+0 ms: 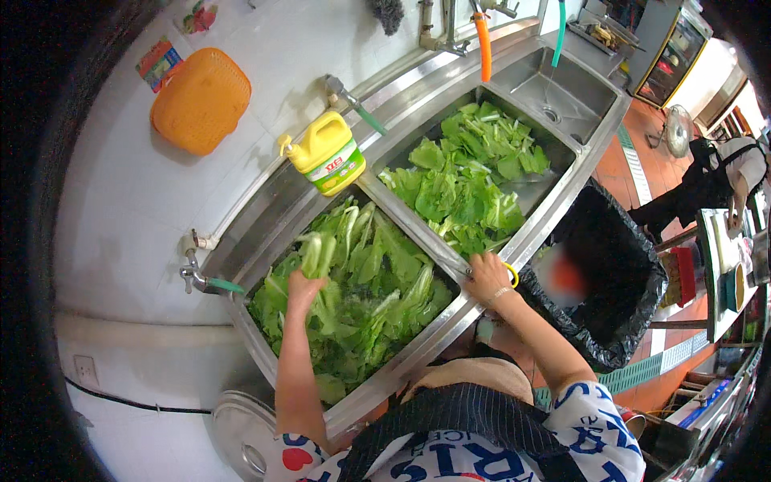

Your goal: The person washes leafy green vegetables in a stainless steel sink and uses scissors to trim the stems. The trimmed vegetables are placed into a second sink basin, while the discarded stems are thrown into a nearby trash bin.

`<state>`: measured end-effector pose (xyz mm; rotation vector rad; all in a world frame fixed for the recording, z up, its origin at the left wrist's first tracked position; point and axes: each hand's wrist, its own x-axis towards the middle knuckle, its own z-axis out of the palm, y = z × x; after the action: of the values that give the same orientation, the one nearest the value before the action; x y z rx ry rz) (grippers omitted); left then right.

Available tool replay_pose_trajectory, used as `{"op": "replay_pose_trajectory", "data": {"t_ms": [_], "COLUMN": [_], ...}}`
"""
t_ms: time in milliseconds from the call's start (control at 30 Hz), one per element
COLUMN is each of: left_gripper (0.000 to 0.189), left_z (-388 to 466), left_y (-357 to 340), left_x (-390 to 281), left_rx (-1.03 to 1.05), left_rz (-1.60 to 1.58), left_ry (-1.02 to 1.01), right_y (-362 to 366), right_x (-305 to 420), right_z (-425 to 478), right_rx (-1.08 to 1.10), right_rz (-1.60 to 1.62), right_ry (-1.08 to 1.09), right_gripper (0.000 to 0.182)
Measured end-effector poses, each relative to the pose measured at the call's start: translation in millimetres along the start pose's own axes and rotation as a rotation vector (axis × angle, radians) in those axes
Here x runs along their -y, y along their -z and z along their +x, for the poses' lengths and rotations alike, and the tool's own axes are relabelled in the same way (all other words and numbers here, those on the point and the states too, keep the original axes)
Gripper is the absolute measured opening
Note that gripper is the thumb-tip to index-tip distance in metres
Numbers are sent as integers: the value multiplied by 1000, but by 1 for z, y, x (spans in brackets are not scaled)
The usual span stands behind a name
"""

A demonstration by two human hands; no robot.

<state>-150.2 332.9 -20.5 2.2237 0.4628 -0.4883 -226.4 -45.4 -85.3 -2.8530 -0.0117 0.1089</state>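
My left hand (306,288) grips a bunch of leafy greens (318,256) by its stems, over the near basin of a stainless steel sink. Long whole greens (385,253) fill that basin, with water among them. On the divider and front rim of the sink (415,226) rests my right hand (486,278), closed around scissors whose yellow handle (512,275) shows beside the wrist. Most of the scissors is hidden by the hand. Shorter, loose pieces of greens (458,187) lie in the middle basin, just beyond the right hand.
A yellow detergent bottle (328,155) stands at the sink's back edge. Green hoses and an orange hose (483,48) hang over the sink. A black-lined bin (626,289) stands against the sink's front right. Farther right, a person (723,175) works at a table (720,259).
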Motion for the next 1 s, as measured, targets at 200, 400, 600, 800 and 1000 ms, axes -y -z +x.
{"op": "replay_pose_trajectory", "data": {"t_ms": [200,400,600,800,1000], "left_gripper": [69,45,47,45,38], "left_z": [-10,3,-16,-44,-78], "left_y": [-31,-53,-104,-193,-286], "left_x": [-64,-110,-205,-289,-343], "left_rx": [-123,14,-92,-225,-414], "left_rz": [-131,-183,104,521,775], "left_ry": [-46,-322,-746,-933,-1357], "right_y": [-12,5,42,95,111], "right_x": [-47,-55,-84,-119,-171], "right_z": [-25,-19,-32,-51,-64], "right_rx": [64,304,-24,-160,-117], "right_rz": [40,167,681,998,1029], "right_ry": [10,13,-202,-235,-298], "right_gripper": [37,38,45,50,60]}}
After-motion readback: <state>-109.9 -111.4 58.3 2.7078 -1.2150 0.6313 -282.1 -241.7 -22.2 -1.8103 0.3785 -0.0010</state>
